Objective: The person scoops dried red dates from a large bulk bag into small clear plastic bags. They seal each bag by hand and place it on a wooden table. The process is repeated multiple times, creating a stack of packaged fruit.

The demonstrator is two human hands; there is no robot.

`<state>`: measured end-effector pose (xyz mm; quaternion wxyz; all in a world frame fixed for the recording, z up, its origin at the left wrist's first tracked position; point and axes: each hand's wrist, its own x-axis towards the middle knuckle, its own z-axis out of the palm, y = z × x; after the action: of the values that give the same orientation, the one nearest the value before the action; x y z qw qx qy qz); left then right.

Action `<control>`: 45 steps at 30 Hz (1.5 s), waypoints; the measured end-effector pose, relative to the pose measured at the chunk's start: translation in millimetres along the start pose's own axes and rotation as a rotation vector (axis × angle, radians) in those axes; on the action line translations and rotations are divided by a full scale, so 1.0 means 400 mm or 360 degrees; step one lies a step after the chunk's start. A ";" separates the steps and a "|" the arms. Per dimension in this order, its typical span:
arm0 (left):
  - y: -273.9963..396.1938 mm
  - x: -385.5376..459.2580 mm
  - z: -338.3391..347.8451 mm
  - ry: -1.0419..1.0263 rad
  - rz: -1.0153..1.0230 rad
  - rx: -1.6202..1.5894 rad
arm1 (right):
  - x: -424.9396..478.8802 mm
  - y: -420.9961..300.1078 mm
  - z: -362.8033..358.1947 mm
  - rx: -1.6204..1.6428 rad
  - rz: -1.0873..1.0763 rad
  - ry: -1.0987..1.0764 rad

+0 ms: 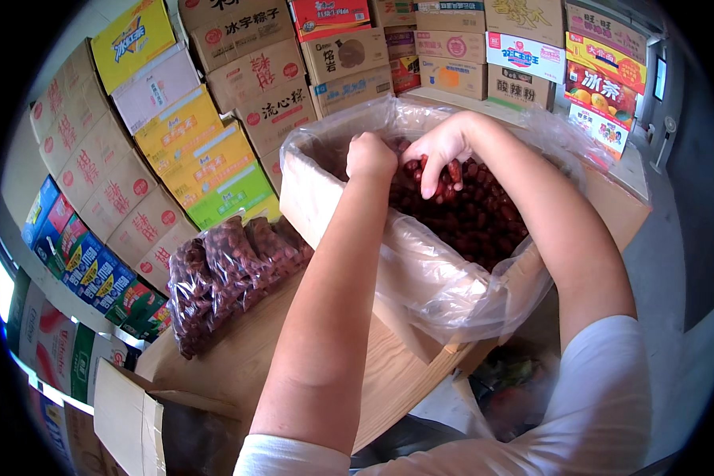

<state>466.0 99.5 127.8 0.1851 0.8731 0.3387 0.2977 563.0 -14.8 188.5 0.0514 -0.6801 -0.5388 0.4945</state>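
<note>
A cardboard carton (610, 205) lined with a clear plastic bag (434, 282) stands before me, its inside heaped with dark red dried dates (482, 220). My right hand (449, 149) reaches in from the far side with bent wrist, some dates gathered against its thumb and fingers. Close beside it, over the carton's left part, is my left hand (372, 156). Its back faces me and its fingers are hidden, so what it holds does not show. To the left, filled clear bags of dates (238, 268) lie piled together on a wooden table (214, 375).
Stacked product cartons (262, 77) line the back and left. An opened cardboard box (128, 416) sits at the lower left. Below the table's right edge, another container (511, 387) holds dim, unclear contents. A white fan (668, 126) stands far right.
</note>
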 end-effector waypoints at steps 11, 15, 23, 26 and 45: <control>-0.012 0.034 0.047 -0.0324 0.0314 -0.0004 | -0.065 0.032 -0.026 0.0807 -0.0987 0.0800; 0.011 0.017 0.036 -0.0172 0.0353 -0.0102 | 0.010 0.032 -0.042 0.1121 -0.1065 0.1163; 0.017 0.006 -0.001 -0.0304 0.0110 -0.0426 | 0.119 0.006 0.016 0.1004 -0.1085 0.1795; 0.004 0.011 -0.005 -0.0293 0.0036 -0.0528 | 0.127 0.007 0.010 0.1102 -0.1096 0.1648; -0.009 0.030 0.020 -0.0064 0.0096 -0.0106 | 0.074 0.051 -0.056 0.0228 -0.0011 0.1891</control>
<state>476.3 109.4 124.6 0.2117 0.8821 0.2985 0.2967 591.1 10.3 169.0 0.3913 -0.8332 -0.3854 0.0645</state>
